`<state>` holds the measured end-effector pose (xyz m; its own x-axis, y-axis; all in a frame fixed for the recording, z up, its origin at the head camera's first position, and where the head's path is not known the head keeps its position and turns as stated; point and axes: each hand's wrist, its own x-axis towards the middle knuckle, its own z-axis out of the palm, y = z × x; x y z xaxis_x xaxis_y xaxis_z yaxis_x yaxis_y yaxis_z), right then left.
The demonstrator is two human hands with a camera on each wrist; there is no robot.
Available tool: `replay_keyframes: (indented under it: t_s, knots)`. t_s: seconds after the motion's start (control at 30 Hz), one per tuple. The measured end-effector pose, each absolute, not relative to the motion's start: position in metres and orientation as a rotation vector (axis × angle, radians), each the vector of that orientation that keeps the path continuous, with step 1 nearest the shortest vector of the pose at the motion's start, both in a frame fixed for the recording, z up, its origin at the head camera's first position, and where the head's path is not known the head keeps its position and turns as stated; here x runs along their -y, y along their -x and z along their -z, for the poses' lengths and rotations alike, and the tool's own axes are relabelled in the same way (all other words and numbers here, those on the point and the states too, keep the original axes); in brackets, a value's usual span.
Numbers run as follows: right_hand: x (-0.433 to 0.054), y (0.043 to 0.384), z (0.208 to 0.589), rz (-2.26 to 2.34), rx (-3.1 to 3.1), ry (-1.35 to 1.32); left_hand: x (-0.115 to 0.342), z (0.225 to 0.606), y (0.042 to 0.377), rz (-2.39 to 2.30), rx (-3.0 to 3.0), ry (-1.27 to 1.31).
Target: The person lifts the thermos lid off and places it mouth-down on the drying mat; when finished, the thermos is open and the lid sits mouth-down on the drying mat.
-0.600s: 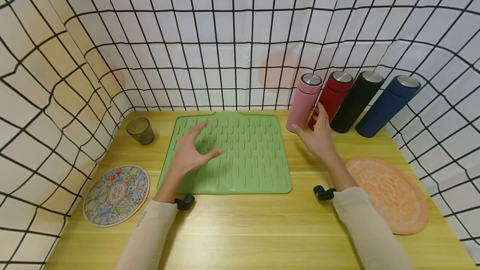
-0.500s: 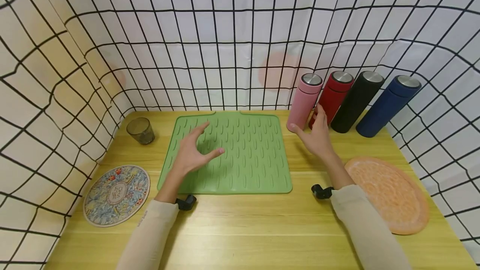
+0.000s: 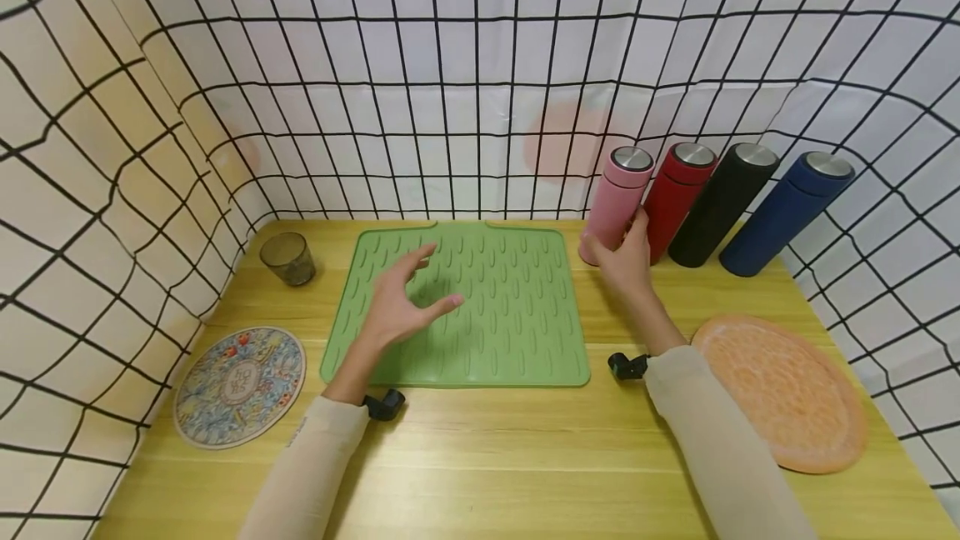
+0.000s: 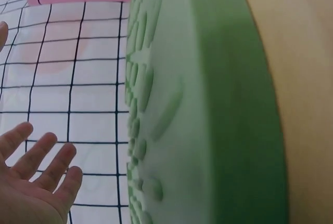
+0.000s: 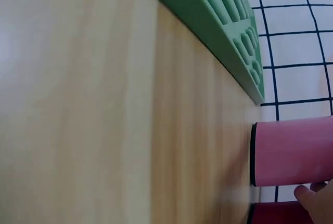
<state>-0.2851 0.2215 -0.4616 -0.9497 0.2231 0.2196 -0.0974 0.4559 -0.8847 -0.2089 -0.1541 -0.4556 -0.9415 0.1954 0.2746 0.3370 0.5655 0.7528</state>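
Observation:
A pink thermos flask (image 3: 617, 197) with a steel lid stands upright behind the green mat's right back corner. My right hand (image 3: 627, 262) grips its lower part, the thumb on the left side and the fingers between it and the red thermos flask (image 3: 678, 194). In the right wrist view, fingertips touch the pink flask (image 5: 294, 151) close to its base. My left hand (image 3: 397, 302) is held above the left half of the ribbed green mat (image 3: 510, 298), fingers and thumb spread, holding nothing. The left wrist view shows those spread fingers (image 4: 52, 167).
Right of the red flask stand a black thermos flask (image 3: 723, 205) and a blue one (image 3: 787, 213). A brown glass (image 3: 289, 258) and a patterned round mat (image 3: 240, 387) lie to the left. An orange round mat (image 3: 780, 390) is at right. Grid-patterned cloth (image 3: 480, 107) encloses the table.
My right hand has moved left onto the pink flask and closed round it. The left hand stays spread over the green mat. The whole view has shifted slightly.

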Motion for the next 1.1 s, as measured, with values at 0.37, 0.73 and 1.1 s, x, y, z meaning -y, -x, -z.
replay_keyframes:
  t_s: [0.37,0.73,1.1]
  knots:
    - [-0.222,0.296,0.459,-1.54,2.257,0.201,0.139,0.454,0.207,1.406,2.57,0.522]
    - [-0.216,0.277,0.454,-1.513,2.305,0.029,0.128,0.444,0.206,1.448,2.533,0.591]
    - [-0.2,0.238,0.446,-1.466,2.265,-0.193,0.115,0.431,0.201,1.427,2.516,0.671]
